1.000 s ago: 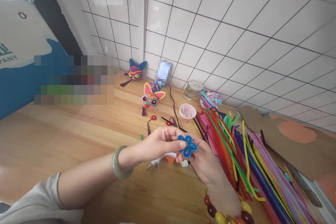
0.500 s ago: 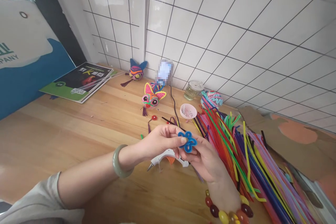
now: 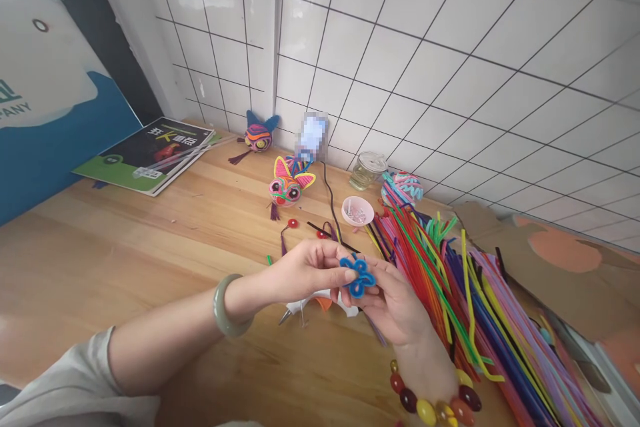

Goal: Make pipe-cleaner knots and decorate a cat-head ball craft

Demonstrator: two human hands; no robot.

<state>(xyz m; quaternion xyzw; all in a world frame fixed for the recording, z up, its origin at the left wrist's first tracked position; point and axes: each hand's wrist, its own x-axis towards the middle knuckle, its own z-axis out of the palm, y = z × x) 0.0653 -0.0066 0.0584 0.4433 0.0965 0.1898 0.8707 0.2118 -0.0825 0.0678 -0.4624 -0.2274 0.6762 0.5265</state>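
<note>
A blue pipe-cleaner flower (image 3: pixel 361 283) with several looped petals is held up between both hands over the table. My left hand (image 3: pixel 305 270), with a green bangle at its wrist, pinches the flower's near left side, thumb on top. From the right, my right hand (image 3: pixel 395 300) grips the flower's other edge; some of its fingers are hidden behind. Below the hands lies a white tool with a pointed metal tip (image 3: pixel 300 307) and an orange part, mostly covered by them; it looks like a glue gun. A beaded bracelet (image 3: pixel 425 410) circles my right wrist.
Many coloured pipe cleaners (image 3: pixel 440 293) spread along the right, beside cardboard (image 3: pixel 525 280). Behind stand a pink bowl of small pieces (image 3: pixel 358 211), a lidded glass jar (image 3: pixel 367 170), two cat-like heads (image 3: pixel 285 190) and a lit phone (image 3: pixel 311 137). Magazines (image 3: pixel 150 153) lie at left.
The flower has turned slightly in the fingers, so its petals show a little differently. Both hands keep their grip and have hardly moved.
</note>
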